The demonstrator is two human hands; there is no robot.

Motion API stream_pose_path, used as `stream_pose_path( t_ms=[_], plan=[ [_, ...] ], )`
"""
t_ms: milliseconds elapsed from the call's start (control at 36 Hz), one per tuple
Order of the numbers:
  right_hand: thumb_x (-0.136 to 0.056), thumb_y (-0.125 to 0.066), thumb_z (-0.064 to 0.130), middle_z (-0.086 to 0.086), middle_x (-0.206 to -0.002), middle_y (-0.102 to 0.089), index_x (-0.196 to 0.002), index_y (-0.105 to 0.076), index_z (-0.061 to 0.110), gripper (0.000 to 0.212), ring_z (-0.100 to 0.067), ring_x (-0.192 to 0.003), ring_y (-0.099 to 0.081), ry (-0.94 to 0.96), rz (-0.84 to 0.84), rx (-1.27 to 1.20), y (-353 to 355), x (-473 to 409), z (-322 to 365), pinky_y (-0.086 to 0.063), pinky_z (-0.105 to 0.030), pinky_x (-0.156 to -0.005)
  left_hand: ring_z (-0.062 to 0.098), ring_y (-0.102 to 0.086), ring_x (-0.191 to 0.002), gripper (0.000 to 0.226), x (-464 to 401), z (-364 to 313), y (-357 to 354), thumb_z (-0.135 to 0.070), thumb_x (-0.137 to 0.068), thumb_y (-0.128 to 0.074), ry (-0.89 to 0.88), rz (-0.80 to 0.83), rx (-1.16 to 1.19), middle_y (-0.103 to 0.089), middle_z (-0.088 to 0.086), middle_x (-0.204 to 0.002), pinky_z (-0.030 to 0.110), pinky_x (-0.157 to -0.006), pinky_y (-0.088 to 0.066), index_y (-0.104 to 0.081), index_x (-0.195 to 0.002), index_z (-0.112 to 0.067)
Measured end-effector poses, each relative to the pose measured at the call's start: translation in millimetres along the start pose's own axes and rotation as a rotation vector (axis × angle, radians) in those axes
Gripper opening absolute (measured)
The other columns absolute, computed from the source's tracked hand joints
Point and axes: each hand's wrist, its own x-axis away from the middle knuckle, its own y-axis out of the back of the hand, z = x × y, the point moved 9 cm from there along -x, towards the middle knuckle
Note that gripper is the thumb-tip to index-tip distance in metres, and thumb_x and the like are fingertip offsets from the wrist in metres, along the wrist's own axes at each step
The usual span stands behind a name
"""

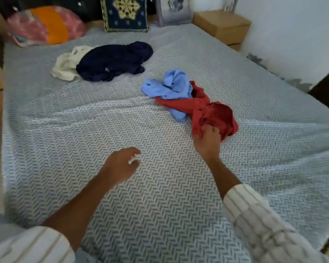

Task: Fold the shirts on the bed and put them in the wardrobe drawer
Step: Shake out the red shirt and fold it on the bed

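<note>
Folding not yet starting: four shirts lying crumpled on bed (68, 133). Right hand (209, 138) gripping red shirt (215, 112), centre right, tangled with blue shirt (171, 88). Left hand (122, 164) hovering, fingers loosely curled, holding nothing. Navy shirt (114, 60) and cream shirt (68, 63) waiting upper left. Wardrobe drawer not showing.

The bed (160, 186) wears a grey-and-white herringbone cover, and on it lie a red shirt (215, 114) with a light blue shirt (171, 88) at its 10 o'clock, then a navy shirt (112, 61) and a cream shirt (66, 65) farther toward 11 o'clock. At 12 o'clock stand a pink-and-orange pillow (46, 25) and a dark blue cushion (124, 14) with a yellow star medallion. The sleeves (254, 221) are white with thin tan stripes.
</note>
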Motion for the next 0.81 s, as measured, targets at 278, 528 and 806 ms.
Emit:
stream_pose_path(
  t_ms=[278,528,806],
  plan=[
    [-0.048,-0.046,0.081,-0.016,-0.126,-0.062,-0.133,-0.052,0.021,0.104,-0.041,-0.119,-0.057,-0.112,0.371,0.217,-53.3,-55.5,-68.9,-0.048,-0.051,-0.099,0.012,-0.066,-0.100,0.026,-22.7,-44.6,-49.2,-0.024,-0.091,-0.068,-0.121,0.078,-0.094,-0.070,-0.003,-0.108,0.029,-0.096,-0.050,-0.068,-0.116,-0.028],
    [-0.082,-0.048,0.039,-0.021,-0.102,-0.067,-0.098,-0.070,0.011,0.040,-0.043,-0.098,-0.062,0.012,0.296,0.166,-45.2,-32.4,-9.4,-0.049,-0.044,-0.085,0.006,-0.064,-0.093,0.024,-30.0,-35.8,-46.3,-0.023,-0.094,-0.066,-0.060,0.063,-0.003,-0.061,-0.011,-0.104,0.015,-0.083,-0.050,-0.067,-0.117,-0.029],
    [-0.084,-0.064,0.027,0.004,-0.079,-0.063,-0.077,-0.062,0.026,0.006,-0.015,-0.085,-0.059,-0.005,0.699,-0.737,-64.9,53.6,155.3,-0.049,-0.047,-0.095,0.001,-0.060,-0.112,0.081,-21.0,-17.6,-8.5,-0.029,-0.072,-0.089,-0.071,0.045,0.269,-0.064,-0.011,-0.121,0.014,-0.086,-0.048,-0.046,-0.141,-0.036]
  ],
)
